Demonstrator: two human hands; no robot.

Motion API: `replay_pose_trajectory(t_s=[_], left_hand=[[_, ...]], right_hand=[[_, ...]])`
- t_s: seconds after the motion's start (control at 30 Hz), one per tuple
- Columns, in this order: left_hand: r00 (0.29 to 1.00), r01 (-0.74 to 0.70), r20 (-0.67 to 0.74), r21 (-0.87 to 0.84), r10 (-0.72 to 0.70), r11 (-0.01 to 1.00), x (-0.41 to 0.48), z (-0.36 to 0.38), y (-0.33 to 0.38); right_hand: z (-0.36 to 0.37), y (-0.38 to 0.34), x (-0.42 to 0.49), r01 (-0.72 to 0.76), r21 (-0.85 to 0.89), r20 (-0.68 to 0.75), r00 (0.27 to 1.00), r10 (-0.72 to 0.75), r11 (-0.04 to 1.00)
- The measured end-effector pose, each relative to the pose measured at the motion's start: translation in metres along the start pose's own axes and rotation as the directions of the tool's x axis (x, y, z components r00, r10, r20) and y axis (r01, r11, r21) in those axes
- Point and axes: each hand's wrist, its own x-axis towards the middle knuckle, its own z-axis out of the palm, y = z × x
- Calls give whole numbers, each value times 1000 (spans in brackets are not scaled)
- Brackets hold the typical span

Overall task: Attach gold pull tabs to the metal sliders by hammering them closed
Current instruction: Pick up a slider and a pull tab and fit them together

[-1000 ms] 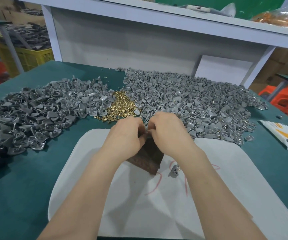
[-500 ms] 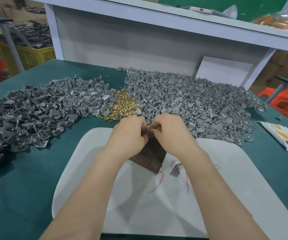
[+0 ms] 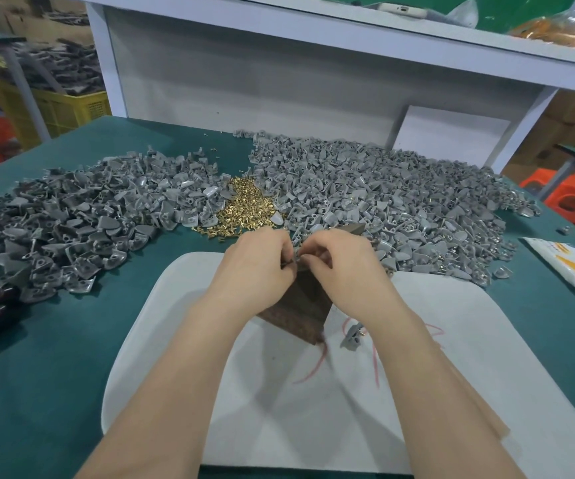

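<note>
Left hand (image 3: pixel 258 267), right hand (image 3: pixel 343 266): fingers pinching small part (image 3: pixel 294 261) over brown block (image 3: pixel 296 307); best align squarely before hammering.

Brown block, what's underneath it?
The brown block rests its near end on the white mat, itself on the green table. The left hand and right hand, pinching a small part, hide what is under the rest.

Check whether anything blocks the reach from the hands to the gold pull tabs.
Nothing visible does: only a strip of green mat lies between the left hand and the gold pull tabs just beyond it.
</note>
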Motion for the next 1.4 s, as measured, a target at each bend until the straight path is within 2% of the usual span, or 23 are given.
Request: replay_pose_trajectory(t_s=[0.13,0.3,0.6,0.83,1.23,1.33,1.4], left_hand=[[1000,-4,-7,6,4,1000,0,1,0],[1000,1,-6,3,-1,1000,0,1,-1],[1000,-16,-6,-8,15,1000,0,1,-1],[1000,-4,-16,1,4,1000,0,2,1],[999,0,-41,1,0,1000,-2,1,3],[999,-1,-37,-15,1,1000,-3,0,2],[1000,-4,-28,-11,4,1000,-4,-2,3]], right_hand=[[2,-1,-2,52,-40,-42,998,-54,998],[6,0,-3,61,-9,-84,995,-62,998],[7,1,-3,-121,171,-32,991,128,978],[8,-4,-5,-66,10,-83,994,67,998],[6,-13,-5,-27,-108,-78,997,19,994],[-1,-5,-3,-63,29,-36,997,64,998],[-13,9,-5,-160,138,-94,980,173,977]])
